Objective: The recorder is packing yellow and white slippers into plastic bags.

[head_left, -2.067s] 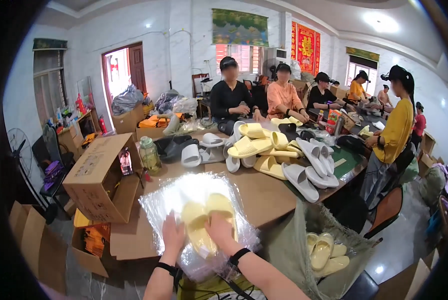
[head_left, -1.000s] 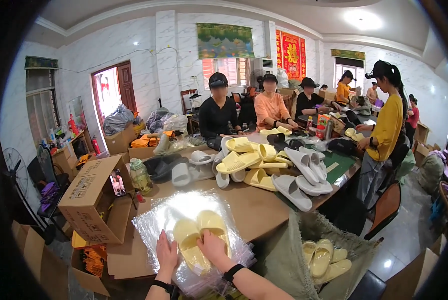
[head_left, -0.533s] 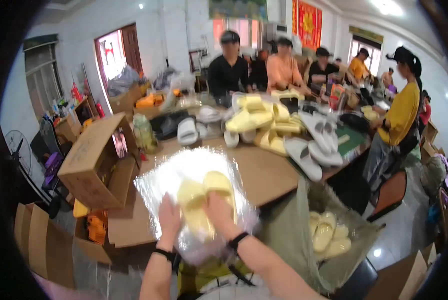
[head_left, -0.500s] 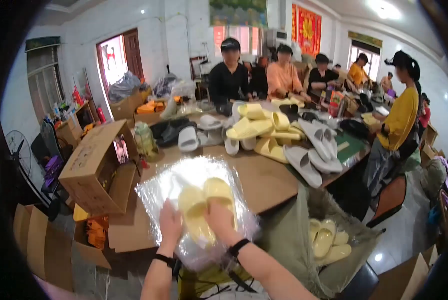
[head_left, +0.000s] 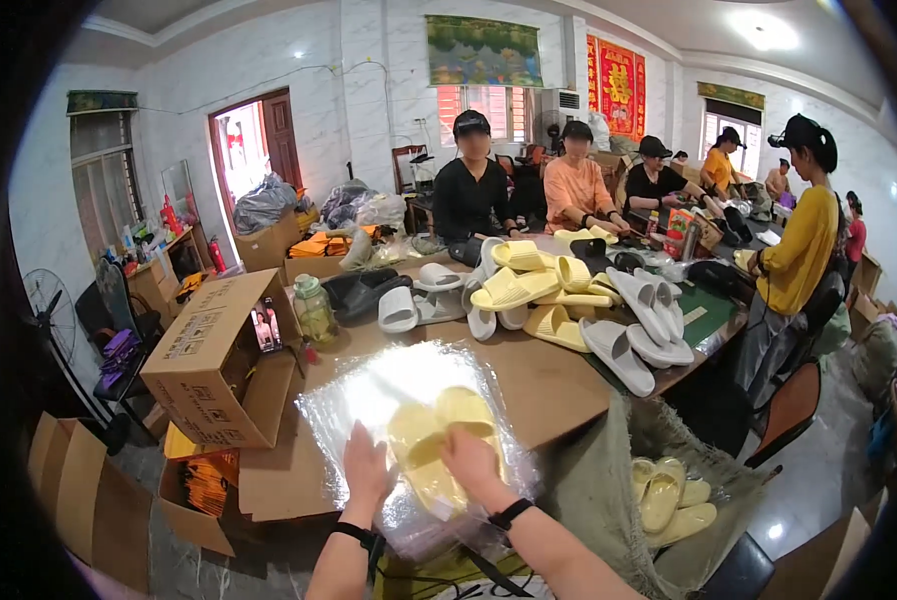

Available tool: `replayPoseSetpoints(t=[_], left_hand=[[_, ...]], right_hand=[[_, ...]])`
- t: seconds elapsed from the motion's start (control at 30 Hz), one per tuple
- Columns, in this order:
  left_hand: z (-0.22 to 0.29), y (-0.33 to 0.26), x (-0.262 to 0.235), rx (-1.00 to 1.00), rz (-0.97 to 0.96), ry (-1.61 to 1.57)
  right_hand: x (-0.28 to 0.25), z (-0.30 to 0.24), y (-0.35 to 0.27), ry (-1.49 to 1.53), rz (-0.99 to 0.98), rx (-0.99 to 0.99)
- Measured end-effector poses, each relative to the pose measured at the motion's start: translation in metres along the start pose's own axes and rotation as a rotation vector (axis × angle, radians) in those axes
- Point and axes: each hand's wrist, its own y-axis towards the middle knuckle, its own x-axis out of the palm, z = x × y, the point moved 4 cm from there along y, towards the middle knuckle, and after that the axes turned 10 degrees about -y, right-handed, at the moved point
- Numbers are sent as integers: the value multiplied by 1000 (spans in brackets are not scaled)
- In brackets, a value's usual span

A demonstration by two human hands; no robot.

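Note:
A pair of pale yellow slippers [head_left: 432, 440] lies side by side on a stack of clear, shiny plastic bags [head_left: 354, 385] at the near table edge. Whether the pair is inside the top bag is hard to tell through the glare. Beside the left slipper, my left hand [head_left: 367, 468] rests on the plastic with its fingers stretched forward. My right hand [head_left: 474, 468] is closed over the right slipper, with its fingertips partly hidden against it.
An open cardboard box [head_left: 214, 365] with a phone [head_left: 267, 326] stands left; a glass jar [head_left: 314, 308] is beside it. Yellow slippers [head_left: 514, 287] and grey slippers [head_left: 619, 357] pile up ahead. A sack [head_left: 589, 490] of wrapped slippers hangs right. Several people sit around the table.
The view has tilted up and shifted slightly, so the scene sits lower and further right. My hands remain at the slippers, with little visible change in their hold.

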Motion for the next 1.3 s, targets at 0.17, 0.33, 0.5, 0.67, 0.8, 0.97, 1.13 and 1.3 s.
replayPoseSetpoints(t=[0.17, 0.33, 0.5, 0.67, 0.8, 0.97, 1.13, 1.3], left_hand=[[-7, 0, 0, -52, -13, -59], [16, -6, -8, 61, -97, 192], [11, -4, -13, -34, -34, 57], [27, -2, -16, 115, -63, 137], [14, -3, -11, 10, -8, 66], [22, -3, -13, 6, -58, 74], [14, -1, -9, 4, -5, 53], [20, -1, -10, 53, -29, 106]], right_hand=[[-48, 33, -35, 76, 3, 93], [-137, 128, -67, 13, 526, 140], [-259, 230, -109, -355, 715, 525], [-275, 371, -182, -768, 513, 836], [-211, 425, -218, -902, 107, 911], [-101, 401, -185, -431, -34, 628], [-60, 403, -153, -6, -138, 776], [-36, 420, -156, 496, -85, 979]])
